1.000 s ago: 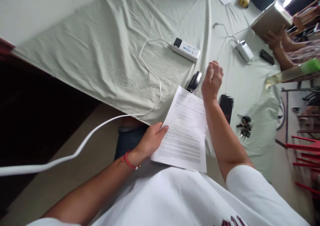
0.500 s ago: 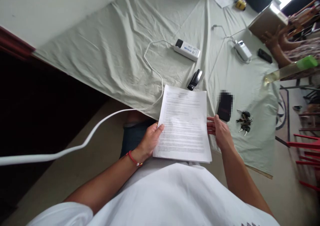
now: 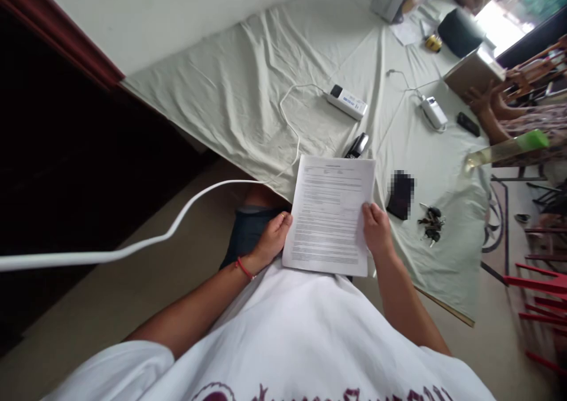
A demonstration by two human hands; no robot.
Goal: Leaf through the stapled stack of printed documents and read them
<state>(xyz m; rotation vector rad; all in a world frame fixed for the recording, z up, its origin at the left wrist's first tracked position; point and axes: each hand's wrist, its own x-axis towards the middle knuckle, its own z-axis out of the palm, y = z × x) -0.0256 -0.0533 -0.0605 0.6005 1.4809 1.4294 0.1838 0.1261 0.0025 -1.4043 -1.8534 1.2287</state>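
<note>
A stack of printed paper sheets [image 3: 330, 218] lies upright before me, close to my white shirt and over the table's near edge. My left hand [image 3: 275, 235] grips its left edge, thumb near the front. On the opposite side my right hand [image 3: 376, 227] is closed on the right edge, thumb in front and the other fingers mostly hidden. Just beyond the top edge lies a small black glossy device [image 3: 357, 145], partly covered by the paper. A dark phone-like object [image 3: 400, 195], blurred out in part, rests right of my right hand.
On the cloth-covered table [image 3: 230, 76] are a white power strip [image 3: 348, 101] with a cord, keys [image 3: 431, 222], a white adapter [image 3: 434, 114], a yellow tape measure [image 3: 433, 43] and a bottle with green cap [image 3: 509, 148]. Other people sit at the far side; red chairs [image 3: 538, 280] stand right.
My right hand, earlier beside the stack with fingers apart, has closed on its right edge. My view has shifted, and the sheets look more evenly aligned.
</note>
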